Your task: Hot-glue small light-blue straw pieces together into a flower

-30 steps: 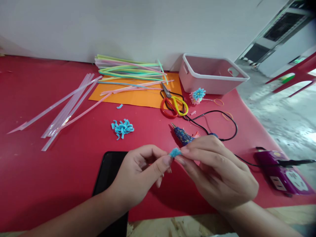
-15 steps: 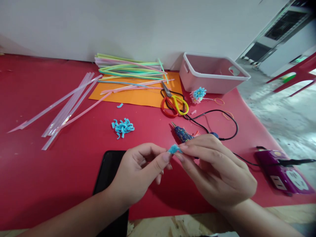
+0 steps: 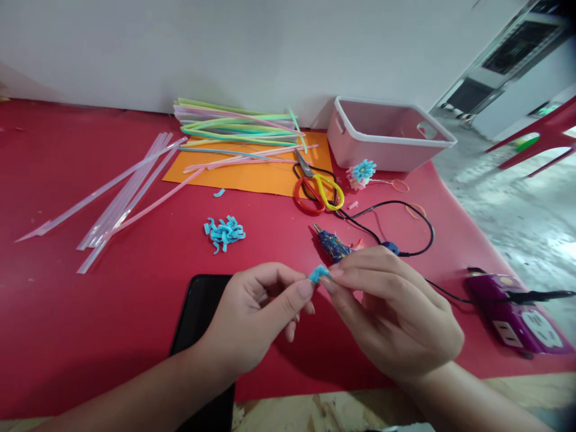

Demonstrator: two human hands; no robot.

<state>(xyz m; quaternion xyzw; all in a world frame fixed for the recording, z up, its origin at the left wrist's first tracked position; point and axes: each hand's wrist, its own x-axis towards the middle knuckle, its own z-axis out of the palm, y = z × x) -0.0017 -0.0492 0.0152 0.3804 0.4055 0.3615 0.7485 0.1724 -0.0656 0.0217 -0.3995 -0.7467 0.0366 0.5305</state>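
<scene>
Between my two hands is a small blue piece of pipe cleaner (image 3: 319, 273), bent and fuzzy. My left hand (image 3: 265, 312) pinches its left end with thumb and forefinger. The thumb and fingers of my right hand (image 3: 396, 306) close on its right end. Just beyond the right fingertips lies a dark blue glue gun (image 3: 333, 245), its rear part hidden by that hand. To the left is a heap of short blue pipe cleaner pieces (image 3: 224, 233), with one loose piece (image 3: 219, 192) above it. A black phone (image 3: 198, 318) lies partly beneath my left wrist.
Scissors (image 3: 315, 186) and long coloured pipe cleaners (image 3: 238, 126) rest on orange paper (image 3: 216, 177). Clear sticks (image 3: 126, 192) lie left. A pink basket (image 3: 387, 141) stands behind a small flower piece (image 3: 362, 172). A black cord (image 3: 432, 222) runs near a purple power strip (image 3: 517, 318).
The blue piece has turned slightly between my fingers, and my right hand has shifted a little to the left and down. The things on the table have stayed put.
</scene>
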